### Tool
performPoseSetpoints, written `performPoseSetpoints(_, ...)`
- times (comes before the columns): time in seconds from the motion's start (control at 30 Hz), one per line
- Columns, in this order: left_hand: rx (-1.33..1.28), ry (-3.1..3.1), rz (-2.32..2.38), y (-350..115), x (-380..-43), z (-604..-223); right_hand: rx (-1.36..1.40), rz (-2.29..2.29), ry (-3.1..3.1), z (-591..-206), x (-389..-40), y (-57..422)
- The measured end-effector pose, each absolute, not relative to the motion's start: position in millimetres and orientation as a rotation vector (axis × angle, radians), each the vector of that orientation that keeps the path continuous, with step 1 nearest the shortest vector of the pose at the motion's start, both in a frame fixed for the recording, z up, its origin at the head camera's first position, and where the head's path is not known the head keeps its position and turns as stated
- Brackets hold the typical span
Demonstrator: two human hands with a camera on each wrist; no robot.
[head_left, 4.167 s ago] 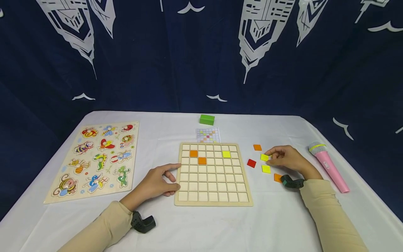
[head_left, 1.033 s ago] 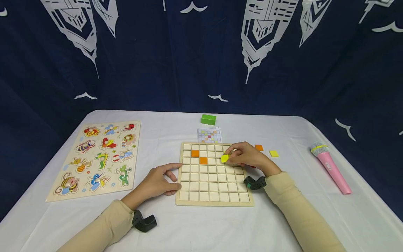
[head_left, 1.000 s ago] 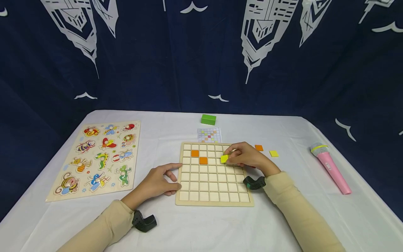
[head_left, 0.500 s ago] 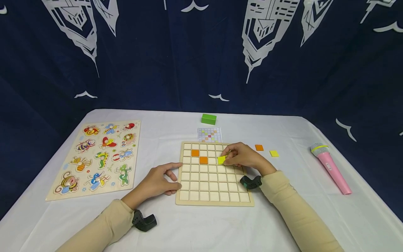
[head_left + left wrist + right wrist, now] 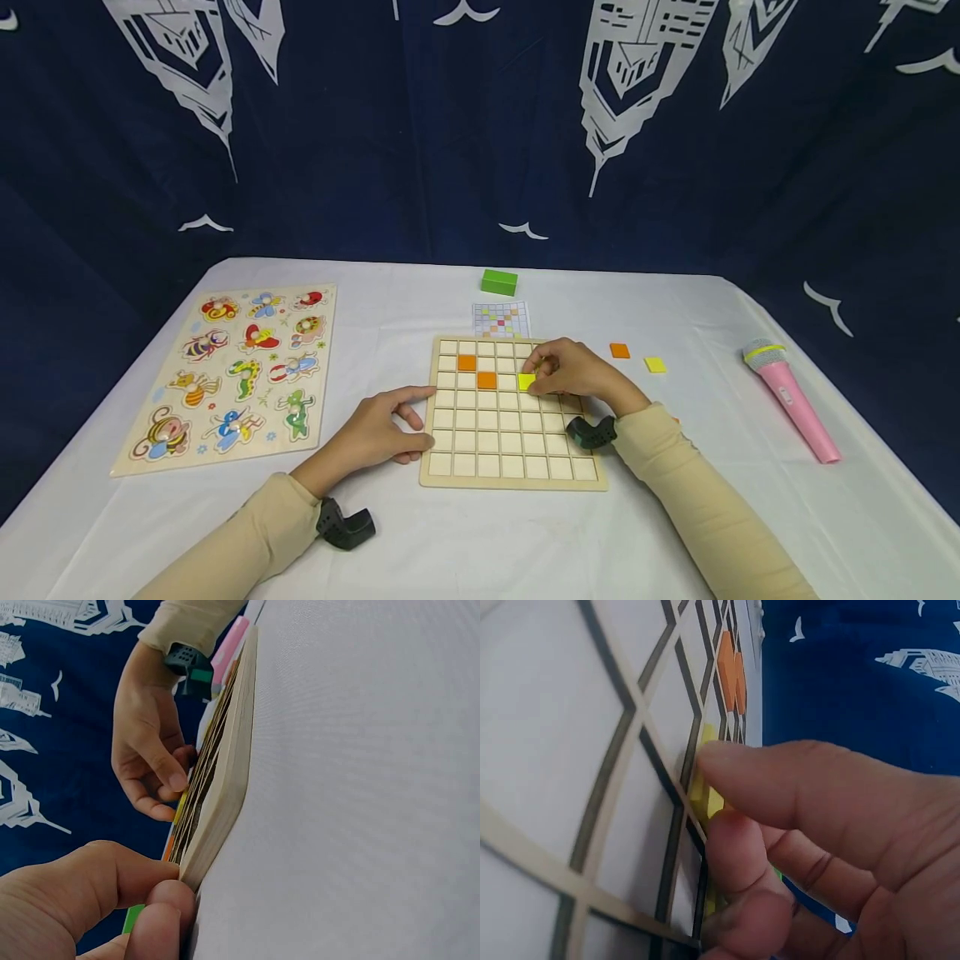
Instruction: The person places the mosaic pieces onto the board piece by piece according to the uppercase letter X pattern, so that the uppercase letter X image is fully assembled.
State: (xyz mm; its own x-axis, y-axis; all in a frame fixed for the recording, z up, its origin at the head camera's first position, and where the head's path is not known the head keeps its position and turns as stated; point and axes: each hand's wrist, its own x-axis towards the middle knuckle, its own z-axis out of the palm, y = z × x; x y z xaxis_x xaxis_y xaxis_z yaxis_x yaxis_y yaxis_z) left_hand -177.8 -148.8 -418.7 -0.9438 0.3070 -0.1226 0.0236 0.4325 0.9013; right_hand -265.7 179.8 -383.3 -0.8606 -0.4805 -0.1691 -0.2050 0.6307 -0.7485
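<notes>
In the head view, my right hand (image 5: 573,371) pinches a yellow square tile (image 5: 527,382) low over a cell in the upper right part of the wooden grid board (image 5: 513,482). The right wrist view shows the thumb and a finger against the edge of this yellow tile (image 5: 708,796), which leans at the cell's dividers. Two orange tiles, one (image 5: 467,362) up and left of the other (image 5: 487,381), lie in cells of the board. My left hand (image 5: 375,427) touches the board's left edge, index finger and thumb spread apart along it.
Beyond the board lie a coloured pattern card (image 5: 501,319) and a green block (image 5: 498,282). To its right are a loose orange tile (image 5: 619,351), a yellow tile (image 5: 655,365) and a pink microphone (image 5: 797,408). An insect puzzle board (image 5: 225,379) covers the table's left.
My right hand picked up a yellow tile from the right side and carried it left to the board. Lately it has lowered slightly leftward over a cell. The left hand stays put.
</notes>
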Motion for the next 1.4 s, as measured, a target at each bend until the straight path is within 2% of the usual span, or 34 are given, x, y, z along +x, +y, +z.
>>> performPoseSetpoints(0.43,0.302,2.424,1.509,-147.4,-178.3,-419.7,-0.658,-1.180,2.464,-387.2,-258.8,205.3)
performPoseSetpoints(0.63,0.294,2.420,1.513,-147.7,-178.2,-420.3,-0.622,-1.312,2.351,-383.0,-253.0,227.6)
performPoseSetpoints(1.07,0.283,2.418,1.504,-149.1,-177.8,-418.2,-0.568,-1.252,2.490,-375.7,-249.2,281.5)
performPoseSetpoints(1.4,0.274,2.420,1.507,-148.3,-177.1,-417.3,-0.593,-1.262,2.442,-385.6,-250.6,299.9)
